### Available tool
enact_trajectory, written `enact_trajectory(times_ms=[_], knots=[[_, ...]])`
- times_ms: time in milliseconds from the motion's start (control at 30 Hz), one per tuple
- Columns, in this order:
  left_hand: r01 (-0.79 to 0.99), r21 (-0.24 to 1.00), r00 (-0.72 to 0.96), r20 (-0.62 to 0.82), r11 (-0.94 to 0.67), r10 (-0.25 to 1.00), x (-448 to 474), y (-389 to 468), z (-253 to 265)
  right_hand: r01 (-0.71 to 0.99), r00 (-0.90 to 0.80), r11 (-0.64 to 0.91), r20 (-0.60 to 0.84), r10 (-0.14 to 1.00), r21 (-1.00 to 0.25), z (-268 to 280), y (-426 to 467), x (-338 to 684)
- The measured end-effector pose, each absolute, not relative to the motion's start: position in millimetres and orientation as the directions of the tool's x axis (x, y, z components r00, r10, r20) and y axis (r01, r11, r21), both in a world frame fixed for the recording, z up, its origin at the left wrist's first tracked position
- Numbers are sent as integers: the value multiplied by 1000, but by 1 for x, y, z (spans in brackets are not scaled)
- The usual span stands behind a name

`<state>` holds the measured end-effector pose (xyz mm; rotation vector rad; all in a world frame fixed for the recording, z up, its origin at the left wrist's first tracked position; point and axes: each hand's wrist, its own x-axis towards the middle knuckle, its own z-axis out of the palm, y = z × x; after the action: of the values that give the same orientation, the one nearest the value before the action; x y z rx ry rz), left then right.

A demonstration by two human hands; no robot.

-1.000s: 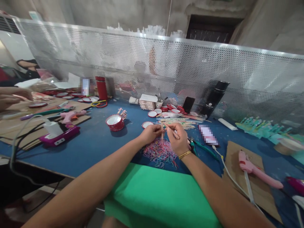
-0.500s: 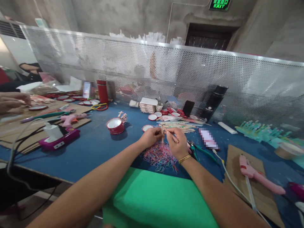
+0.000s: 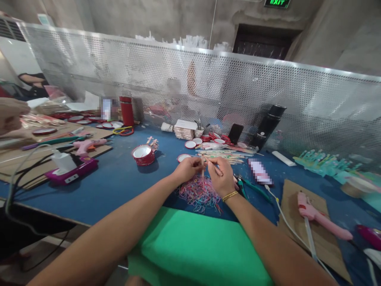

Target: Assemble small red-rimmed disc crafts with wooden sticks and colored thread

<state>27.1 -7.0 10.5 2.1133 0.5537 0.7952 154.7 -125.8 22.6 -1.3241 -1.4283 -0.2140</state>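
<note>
My left hand (image 3: 189,169) is closed, its fingertips pinching a flat pale wooden stick (image 3: 203,169) held upright. Close beside it, my right hand (image 3: 222,174) grips a thin pencil-like stick (image 3: 218,171), its tip meeting the upper part of the flat one. Curled fingers hide much of both. Below the hands lies a loose heap of thin pink, blue and purple strands (image 3: 201,194). Just behind them, several pale sticks (image 3: 235,157) lie in a bundle, and a white disc with a red rim (image 3: 183,157) is near my left fingers.
Green-handled pliers (image 3: 256,190) and a phone (image 3: 260,171) lie right of my hands. Farther right, a pink glue gun (image 3: 323,220) rests on cardboard (image 3: 290,198). Left are a red-rimmed stack (image 3: 143,157) and a purple power strip (image 3: 71,172). A co-worker's hand (image 3: 12,115) is at far left.
My view has shifted slightly, so the table sits a little higher and more to the left. Both hands keep their grips with hardly any movement. The co-worker's hand has risen.
</note>
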Motion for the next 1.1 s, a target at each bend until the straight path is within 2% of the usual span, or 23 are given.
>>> enact_trajectory(times_ms=[200, 433, 633, 900, 1100], knots=[[103, 825, 726, 319, -555, 609, 27, -7, 11, 755, 319, 318, 746, 585, -573, 21, -126, 159], [79, 813, 729, 347, -576, 590, 29, -4, 8, 778, 214, 399, 802, 558, -485, 25, -129, 151], [136, 776, 720, 350, -616, 599, 28, -5, 10, 781, 210, 398, 802, 559, -481, 23, -126, 154], [153, 783, 719, 330, -603, 611, 26, -8, 14, 753, 296, 346, 758, 581, -559, 19, -125, 157], [113, 774, 720, 368, -623, 588, 29, -2, 6, 770, 211, 410, 802, 560, -489, 22, -126, 153]])
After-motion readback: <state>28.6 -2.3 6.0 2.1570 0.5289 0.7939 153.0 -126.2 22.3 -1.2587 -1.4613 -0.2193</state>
